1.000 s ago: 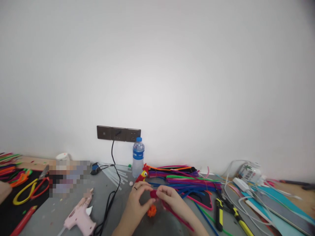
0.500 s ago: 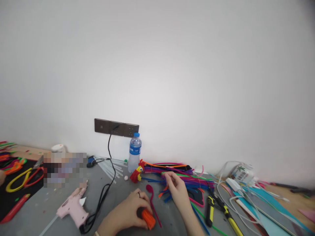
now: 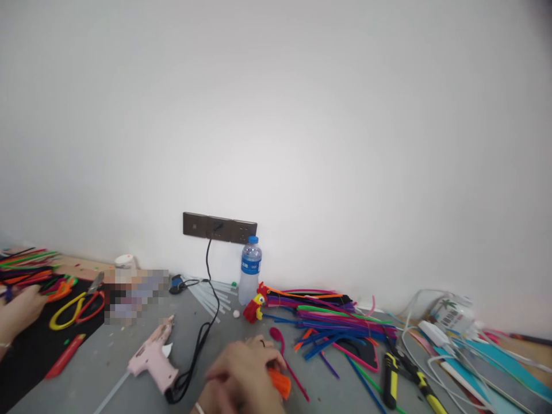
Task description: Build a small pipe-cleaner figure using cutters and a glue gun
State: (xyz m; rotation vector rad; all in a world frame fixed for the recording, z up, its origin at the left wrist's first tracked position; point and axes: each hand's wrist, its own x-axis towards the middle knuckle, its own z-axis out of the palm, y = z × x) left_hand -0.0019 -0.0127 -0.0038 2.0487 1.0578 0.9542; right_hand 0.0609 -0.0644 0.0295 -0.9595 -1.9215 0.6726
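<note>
My left hand (image 3: 265, 346), a dark ring on one finger, is wrapped round an orange fuzzy piece (image 3: 280, 384), seemingly made of pipe cleaners. Across it, in front of the left wrist, lies my right hand (image 3: 241, 374). Its fingers are blurred, and whether they hold anything does not show. Just right of the hands is a magenta pipe cleaner (image 3: 291, 368) with a coiled round end. Behind them stands a small red and yellow bird figure (image 3: 256, 305) with an orange beak and an eye, in front of a water bottle (image 3: 250, 276).
A pink glue gun (image 3: 153, 362) with a black cord lies left. Bundled pipe cleaners (image 3: 340, 316) lie behind right, near yellow-black pliers (image 3: 391, 379). At far left another person's hand (image 3: 21, 316) is near scissors (image 3: 77, 310) and a red cutter (image 3: 65, 357). White cables (image 3: 426, 368) lie right.
My right hand has left the pipe-cleaner bundle and come over to my left hand. The orange piece stays in my left hand. The view has shifted left, and more of the other person's hand shows.
</note>
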